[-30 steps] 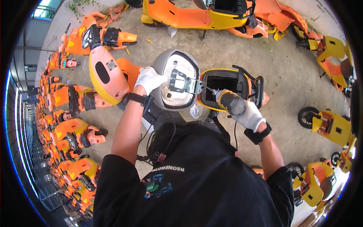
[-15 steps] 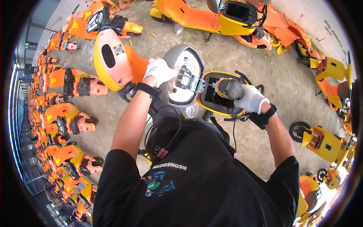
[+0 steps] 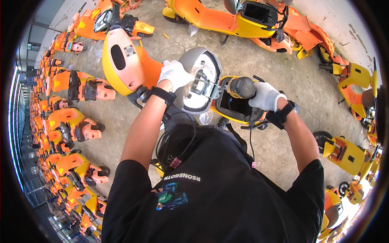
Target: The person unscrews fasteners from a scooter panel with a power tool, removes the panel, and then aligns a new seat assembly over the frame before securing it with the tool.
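Observation:
My left hand in a white glove grips the left part of a raised grey scooter seat, whose white underside carries a metal hinge bracket. In my gloved right hand is a black and yellow power tool, held at the hinge's right end; the tool's tip is hidden. Below it gapes the seat's black storage compartment with a yellow surround. The scooter's orange and yellow front stands to the left.
Rows of orange and yellow scooters stretch along the left. Another scooter with a raised seat lies across the top, piled parts beside it by a pale wall. Yellow scooters line the right. A clear plastic bag hangs below the seat.
The tool and my right hand have moved upward, and the tool has turned more end-on to the view. My left hand stays on the seat, slightly higher and further right in view.

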`<action>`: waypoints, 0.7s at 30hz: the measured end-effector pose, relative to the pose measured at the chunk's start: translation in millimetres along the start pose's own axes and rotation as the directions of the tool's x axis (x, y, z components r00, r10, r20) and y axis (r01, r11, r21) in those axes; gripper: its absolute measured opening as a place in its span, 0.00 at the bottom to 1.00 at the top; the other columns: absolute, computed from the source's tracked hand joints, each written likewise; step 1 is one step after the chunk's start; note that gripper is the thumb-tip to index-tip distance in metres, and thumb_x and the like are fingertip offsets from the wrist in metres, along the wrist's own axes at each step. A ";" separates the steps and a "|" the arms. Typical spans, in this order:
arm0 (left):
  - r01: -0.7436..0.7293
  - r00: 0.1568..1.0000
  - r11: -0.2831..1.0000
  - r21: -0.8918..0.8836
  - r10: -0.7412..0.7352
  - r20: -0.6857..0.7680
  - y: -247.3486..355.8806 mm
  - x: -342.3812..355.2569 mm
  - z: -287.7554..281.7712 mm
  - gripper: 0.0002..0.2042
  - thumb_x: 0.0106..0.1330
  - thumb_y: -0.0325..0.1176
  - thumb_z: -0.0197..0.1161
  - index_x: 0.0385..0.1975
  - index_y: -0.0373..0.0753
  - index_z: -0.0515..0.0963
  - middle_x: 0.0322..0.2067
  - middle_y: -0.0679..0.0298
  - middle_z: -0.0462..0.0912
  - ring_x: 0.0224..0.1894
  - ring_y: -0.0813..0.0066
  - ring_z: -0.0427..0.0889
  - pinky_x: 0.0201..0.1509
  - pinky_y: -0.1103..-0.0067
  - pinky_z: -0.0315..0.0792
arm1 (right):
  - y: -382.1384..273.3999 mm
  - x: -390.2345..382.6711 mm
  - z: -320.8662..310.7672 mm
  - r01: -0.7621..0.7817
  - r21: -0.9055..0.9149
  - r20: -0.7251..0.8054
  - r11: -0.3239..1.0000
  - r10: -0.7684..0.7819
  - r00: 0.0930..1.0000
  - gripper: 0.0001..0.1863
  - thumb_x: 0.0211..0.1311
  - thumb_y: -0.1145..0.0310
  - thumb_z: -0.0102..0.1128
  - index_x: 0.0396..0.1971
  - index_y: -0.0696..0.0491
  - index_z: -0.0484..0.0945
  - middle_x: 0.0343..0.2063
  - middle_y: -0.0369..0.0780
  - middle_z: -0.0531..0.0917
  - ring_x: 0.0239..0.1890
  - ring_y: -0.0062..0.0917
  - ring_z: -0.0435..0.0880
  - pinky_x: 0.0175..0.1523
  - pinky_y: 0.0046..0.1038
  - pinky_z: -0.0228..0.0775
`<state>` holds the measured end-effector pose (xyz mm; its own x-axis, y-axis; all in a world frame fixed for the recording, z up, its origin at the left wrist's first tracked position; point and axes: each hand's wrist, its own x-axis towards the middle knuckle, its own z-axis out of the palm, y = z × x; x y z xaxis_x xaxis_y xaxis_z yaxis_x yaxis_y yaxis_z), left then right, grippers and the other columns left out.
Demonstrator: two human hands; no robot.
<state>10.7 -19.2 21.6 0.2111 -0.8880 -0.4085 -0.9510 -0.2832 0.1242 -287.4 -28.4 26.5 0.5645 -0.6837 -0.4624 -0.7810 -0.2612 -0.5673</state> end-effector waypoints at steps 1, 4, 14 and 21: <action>-0.001 1.000 1.000 0.008 0.001 -0.010 0.5 -0.2 0.2 0.32 0.48 0.51 0.64 0.43 0.25 0.77 0.46 0.45 0.78 0.55 0.50 0.69 0.57 0.68 0.69 | 0.5 1.0 0.6 0.000 0.002 -0.001 1.000 0.000 1.000 0.19 0.41 0.67 0.59 0.37 0.57 0.78 0.32 0.51 0.82 0.39 0.44 0.81 0.46 0.33 0.73; 0.004 1.000 1.000 -0.011 -0.005 -0.017 0.4 -0.7 0.9 0.32 0.48 0.51 0.64 0.43 0.25 0.76 0.47 0.44 0.77 0.56 0.50 0.69 0.57 0.68 0.69 | 2.5 4.9 3.3 -0.011 -0.007 0.010 1.000 0.011 1.000 0.20 0.41 0.67 0.59 0.38 0.56 0.78 0.32 0.51 0.82 0.39 0.44 0.81 0.45 0.32 0.73; 0.011 1.000 0.998 -0.064 -0.010 0.021 4.7 -0.5 0.5 0.36 0.43 0.48 0.67 0.45 0.20 0.72 0.48 0.34 0.71 0.51 0.47 0.73 0.55 0.71 0.71 | -10.8 9.9 -3.8 -0.077 -0.133 0.103 0.988 0.091 0.991 0.18 0.45 0.62 0.61 0.38 0.55 0.79 0.34 0.49 0.83 0.39 0.42 0.81 0.46 0.32 0.73; 0.025 1.000 0.999 -0.033 -0.025 0.004 3.6 3.1 5.2 0.34 0.45 0.49 0.67 0.45 0.23 0.74 0.49 0.36 0.72 0.53 0.48 0.73 0.56 0.70 0.70 | -9.7 21.3 -1.9 -0.027 -0.213 0.109 0.977 0.051 0.993 0.21 0.41 0.65 0.58 0.40 0.53 0.78 0.33 0.52 0.82 0.40 0.47 0.80 0.45 0.37 0.73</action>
<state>6.8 -21.1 16.2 0.2342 -0.8793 -0.4148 -0.9374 -0.3174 0.1435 -268.3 -41.7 23.5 0.5493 -0.6182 -0.5622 -0.8351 -0.3813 -0.3966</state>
